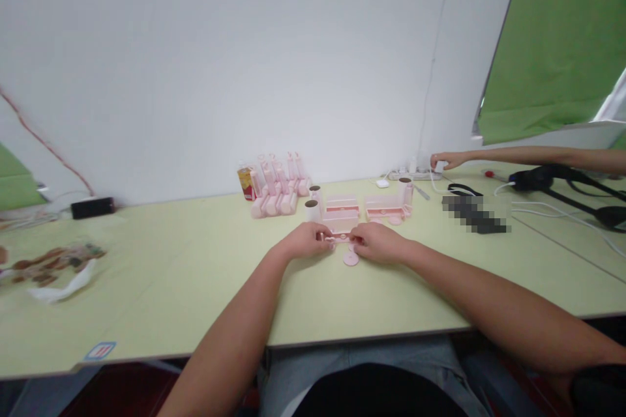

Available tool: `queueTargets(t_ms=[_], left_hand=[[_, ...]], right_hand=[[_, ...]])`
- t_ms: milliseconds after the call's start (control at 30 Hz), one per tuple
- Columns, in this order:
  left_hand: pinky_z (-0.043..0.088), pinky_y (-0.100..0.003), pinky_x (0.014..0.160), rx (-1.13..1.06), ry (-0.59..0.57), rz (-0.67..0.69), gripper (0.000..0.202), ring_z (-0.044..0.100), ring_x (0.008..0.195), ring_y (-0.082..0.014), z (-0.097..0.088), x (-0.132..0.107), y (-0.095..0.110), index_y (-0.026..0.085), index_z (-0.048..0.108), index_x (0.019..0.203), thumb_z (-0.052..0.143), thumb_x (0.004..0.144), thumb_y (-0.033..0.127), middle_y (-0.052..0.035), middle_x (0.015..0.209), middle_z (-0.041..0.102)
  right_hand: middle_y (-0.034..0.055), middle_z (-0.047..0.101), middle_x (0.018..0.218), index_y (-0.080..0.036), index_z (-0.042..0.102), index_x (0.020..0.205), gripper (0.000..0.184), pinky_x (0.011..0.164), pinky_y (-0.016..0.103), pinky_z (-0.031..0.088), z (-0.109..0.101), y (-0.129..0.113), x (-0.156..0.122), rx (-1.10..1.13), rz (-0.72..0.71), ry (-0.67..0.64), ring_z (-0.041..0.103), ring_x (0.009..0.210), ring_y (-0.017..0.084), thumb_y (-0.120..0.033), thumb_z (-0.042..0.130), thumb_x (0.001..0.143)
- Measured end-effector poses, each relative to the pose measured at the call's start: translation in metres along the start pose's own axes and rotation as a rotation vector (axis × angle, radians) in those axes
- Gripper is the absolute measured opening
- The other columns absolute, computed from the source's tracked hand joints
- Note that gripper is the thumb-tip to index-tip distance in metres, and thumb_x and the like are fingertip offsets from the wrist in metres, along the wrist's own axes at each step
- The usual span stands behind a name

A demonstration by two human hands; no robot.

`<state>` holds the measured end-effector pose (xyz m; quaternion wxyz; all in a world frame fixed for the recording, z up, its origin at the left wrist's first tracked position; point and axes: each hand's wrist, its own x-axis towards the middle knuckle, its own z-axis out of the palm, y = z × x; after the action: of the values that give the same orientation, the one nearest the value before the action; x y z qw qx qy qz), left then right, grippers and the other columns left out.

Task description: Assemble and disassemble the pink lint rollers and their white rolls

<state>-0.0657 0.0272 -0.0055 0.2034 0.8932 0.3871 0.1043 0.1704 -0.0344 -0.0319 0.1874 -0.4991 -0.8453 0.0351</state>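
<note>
In the middle of the table, my left hand has its fingers curled on the left end of an open pink plastic case. At the right end of that case is my right hand, thumb and fingers closed on its edge. My fingers partly hide both ends. A flat pink disc lies just in front of the case, below my right fingertips. Behind stands a second open pink case, with another pink case to its right. White rolls with brown cores, one nearest my left hand, stand upright beside them.
Several pink handled parts are grouped at the back left, by a yellow-and-red carton. Another person's hand holds a white plug near a power strip. Cables and a black headset-like strap lie right; a black box sits left.
</note>
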Motion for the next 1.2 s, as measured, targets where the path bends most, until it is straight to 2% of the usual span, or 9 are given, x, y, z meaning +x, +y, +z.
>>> queueTargets(t_ms=[100, 233, 367, 500, 600, 733, 900, 1000, 1200], left_hand=[[0.036, -0.024, 0.061, -0.028, 0.049, 0.022, 0.039, 0.052, 0.066, -0.0139, -0.008, -0.001, -0.003, 0.017, 0.068, 0.107, 0.055, 0.08, 0.041, -0.0011, 0.076, 0.063], [0.041, -0.025, 0.072, 0.029, 0.127, 0.027, 0.04, 0.057, 0.076, -0.0161, -0.01, 0.0, -0.012, 0.018, 0.066, 0.117, 0.046, 0.084, 0.03, -0.0051, 0.093, 0.068], [0.041, -0.027, 0.073, 0.146, 0.115, -0.035, 0.047, 0.061, 0.079, -0.0191, -0.005, 0.003, -0.022, 0.019, 0.063, 0.123, 0.054, 0.08, 0.036, -0.0077, 0.096, 0.07], [0.04, -0.028, 0.068, 0.271, 0.114, -0.114, 0.043, 0.061, 0.078, -0.0211, -0.004, 0.005, -0.027, 0.02, 0.067, 0.114, 0.058, 0.076, 0.039, -0.0094, 0.093, 0.07], [0.04, -0.028, 0.068, 0.353, 0.103, -0.222, 0.036, 0.061, 0.08, -0.0224, -0.006, 0.005, -0.027, 0.021, 0.071, 0.102, 0.06, 0.072, 0.036, -0.0102, 0.094, 0.07], [0.039, -0.028, 0.065, 0.386, 0.07, -0.308, 0.028, 0.061, 0.074, -0.0219, -0.011, 0.003, -0.028, 0.02, 0.073, 0.087, 0.064, 0.066, 0.036, -0.0098, 0.087, 0.07], [0.038, -0.026, 0.06, 0.28, 0.116, -0.246, 0.03, 0.061, 0.072, -0.0193, -0.024, -0.001, -0.034, 0.017, 0.068, 0.083, 0.063, 0.07, 0.044, -0.0077, 0.083, 0.07], [0.038, -0.024, 0.055, 0.162, 0.149, -0.2, 0.03, 0.061, 0.064, -0.0163, -0.029, -0.003, -0.035, 0.015, 0.064, 0.083, 0.059, 0.074, 0.043, -0.0065, 0.077, 0.069], [0.04, -0.022, 0.045, -0.042, 0.174, -0.227, 0.025, 0.058, 0.046, -0.0124, -0.023, 0.0, -0.038, 0.014, 0.058, 0.087, 0.057, 0.078, 0.037, -0.006, 0.073, 0.068]], right_hand=[[0.0074, 0.068, 0.087, -0.018, 0.069, 0.089, 0.016, 0.068, 0.026, 0.034, 0.0, 0.001, 0.0, 0.011, 0.007, -0.002, 0.058, 0.077, 0.018, -0.028, 0.058, 0.083], [0.007, 0.068, 0.085, -0.018, 0.068, 0.087, 0.016, 0.067, 0.026, 0.034, 0.0, 0.003, 0.0, 0.023, 0.01, 0.004, 0.058, 0.075, 0.018, -0.031, 0.059, 0.083], [0.0066, 0.069, 0.085, -0.019, 0.069, 0.089, 0.018, 0.066, 0.026, 0.034, 0.0, 0.003, 0.0, 0.04, 0.013, 0.004, 0.058, 0.074, 0.017, -0.032, 0.057, 0.084], [0.007, 0.069, 0.086, -0.018, 0.069, 0.09, 0.019, 0.065, 0.026, 0.033, -0.001, 0.002, 0.0, 0.04, 0.015, 0.004, 0.058, 0.075, 0.018, -0.032, 0.057, 0.084], [0.0067, 0.068, 0.085, -0.018, 0.068, 0.088, 0.018, 0.064, 0.026, 0.033, -0.002, 0.001, 0.0, 0.032, 0.015, 0.004, 0.057, 0.073, 0.018, -0.032, 0.057, 0.084], [0.0071, 0.068, 0.085, -0.018, 0.068, 0.086, 0.018, 0.065, 0.026, 0.033, -0.003, 0.001, 0.0, 0.034, 0.014, -0.001, 0.057, 0.074, 0.018, -0.032, 0.056, 0.084], [0.0068, 0.068, 0.085, -0.017, 0.067, 0.086, 0.019, 0.064, 0.025, 0.032, -0.003, 0.002, -0.002, 0.037, 0.018, -0.013, 0.057, 0.074, 0.017, -0.031, 0.054, 0.085], [0.0066, 0.068, 0.086, -0.017, 0.066, 0.085, 0.018, 0.063, 0.025, 0.032, -0.003, 0.003, -0.001, 0.035, 0.018, -0.01, 0.057, 0.073, 0.016, -0.031, 0.054, 0.085], [0.0068, 0.068, 0.086, -0.017, 0.066, 0.088, 0.019, 0.064, 0.025, 0.032, -0.001, 0.004, -0.001, 0.038, 0.001, 0.013, 0.057, 0.075, 0.017, -0.03, 0.053, 0.086]])
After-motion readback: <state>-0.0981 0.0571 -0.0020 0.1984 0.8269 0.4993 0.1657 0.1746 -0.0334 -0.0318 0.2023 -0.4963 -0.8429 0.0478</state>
